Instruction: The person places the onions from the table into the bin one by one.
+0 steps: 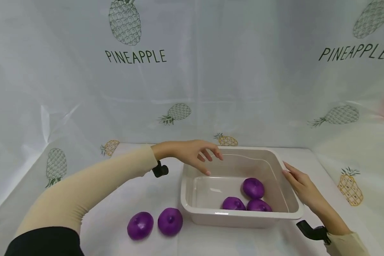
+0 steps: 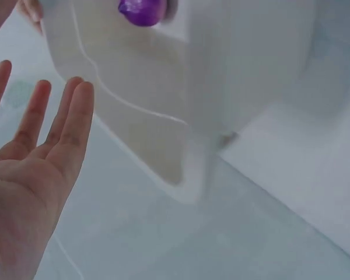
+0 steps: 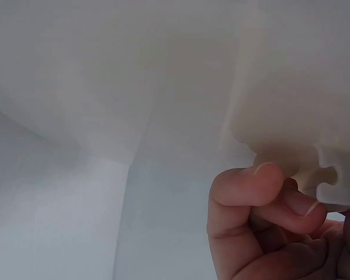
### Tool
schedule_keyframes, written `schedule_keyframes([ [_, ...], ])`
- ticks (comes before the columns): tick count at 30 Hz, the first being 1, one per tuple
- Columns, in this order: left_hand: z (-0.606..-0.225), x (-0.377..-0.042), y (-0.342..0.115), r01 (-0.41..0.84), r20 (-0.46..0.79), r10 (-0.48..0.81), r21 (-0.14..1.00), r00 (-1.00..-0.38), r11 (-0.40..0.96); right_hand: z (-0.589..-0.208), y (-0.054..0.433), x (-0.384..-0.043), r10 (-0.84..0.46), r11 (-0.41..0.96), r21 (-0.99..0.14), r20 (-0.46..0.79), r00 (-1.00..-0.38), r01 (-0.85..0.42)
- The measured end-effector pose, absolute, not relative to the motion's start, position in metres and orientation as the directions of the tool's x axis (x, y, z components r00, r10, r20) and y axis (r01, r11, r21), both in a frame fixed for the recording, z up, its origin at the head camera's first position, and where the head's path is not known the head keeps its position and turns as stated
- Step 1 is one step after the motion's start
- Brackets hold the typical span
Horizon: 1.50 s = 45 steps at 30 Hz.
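A pale beige plastic bin (image 1: 224, 215) stands on the white-covered table. Inside, towards its front right, lie three glossy purple onion-like bulbs (image 1: 253, 188); one purple bulb (image 2: 143, 10) also shows in the left wrist view. My left hand (image 1: 193, 153) hovers over the bin's back left corner, fingers spread and holding nothing. Its palm and loosely extended fingers (image 2: 70, 128) show beside the bin in the left wrist view. At the bin's right side, my right hand (image 1: 302, 185) grips the rim, with curled fingers (image 3: 239, 192) hooked under the edge.
Two more purple bulbs, one at the left (image 1: 140, 225) and its neighbour (image 1: 170, 222), lie on the table left of the bin. Behind, a pale pineapple-printed sheet (image 1: 230, 78) hangs as a backdrop. Black wrist mounts (image 1: 160, 169) sit on both wrists.
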<state>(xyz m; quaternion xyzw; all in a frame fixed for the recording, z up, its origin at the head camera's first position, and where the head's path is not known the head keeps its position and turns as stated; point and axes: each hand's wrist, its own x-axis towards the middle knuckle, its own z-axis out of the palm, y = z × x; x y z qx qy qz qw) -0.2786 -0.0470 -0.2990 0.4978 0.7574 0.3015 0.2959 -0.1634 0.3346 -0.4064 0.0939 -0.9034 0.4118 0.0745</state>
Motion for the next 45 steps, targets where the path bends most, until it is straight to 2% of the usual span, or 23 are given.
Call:
schedule_keyframes([
  [8, -0.306, -0.26, -0.109, 0.522, -0.125, 0.882, 0.765, -0.455, 0.378, -0.405, 0.335, -0.163, -0.101, 0.647, -0.731, 0.2, -0.975, -0.217],
  [18, -0.344, -0.219, -0.186, 0.449, -0.121, 0.792, 0.769, -0.598, 0.456, -0.406, 0.334, -0.164, -0.112, 0.632, -0.74, 0.205, -0.972, -0.229],
  [23, -0.369, -0.196, -0.216, 0.427, -0.101, 0.768, 0.782, -0.632, 0.454, -0.406, 0.335, -0.163, -0.107, 0.643, -0.733, 0.2, -0.974, -0.222],
  [34, -0.427, -0.152, -0.258, 0.346, -0.083, 0.746, 0.848, -0.661, 0.402, -0.409, 0.335, -0.164, -0.097, 0.634, -0.745, 0.193, -0.976, -0.21],
  [45, -0.467, -0.131, -0.275, 0.392, -0.004, 0.714, 0.833, -0.7, 0.389, -0.41, 0.335, -0.164, -0.097, 0.632, -0.745, 0.196, -0.976, -0.212],
])
